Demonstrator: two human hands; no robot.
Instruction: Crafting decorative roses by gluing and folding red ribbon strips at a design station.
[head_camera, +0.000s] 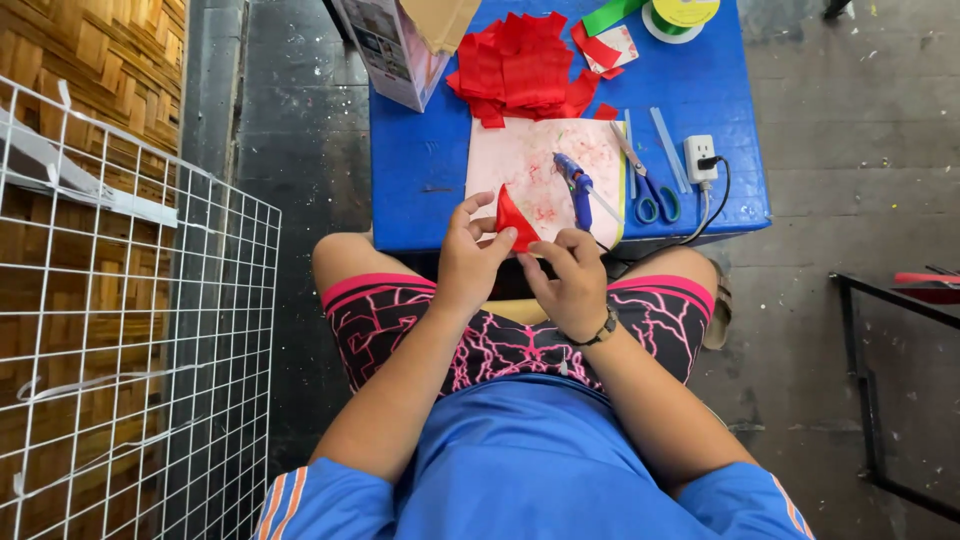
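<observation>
My left hand (470, 255) and my right hand (568, 275) meet over my lap at the near edge of a small blue table (425, 170). Both pinch a small red folded paper piece (513, 218), shaped like a cone or triangle, its tip pointing up. The left thumb and fingers grip its left side; the right fingers press its lower right edge. Just beyond lies a pale stained work mat (530, 170) with a blue glue gun (576, 183) on it.
A heap of red paper pieces (525, 65) lies at the table's far side. Blue-handled scissors (648, 190), a white plug adapter (700, 158), green tape rolls (672, 15) and an open carton (395, 45) share the table. A white wire grid (130, 330) stands left, a dark metal frame (880, 380) right.
</observation>
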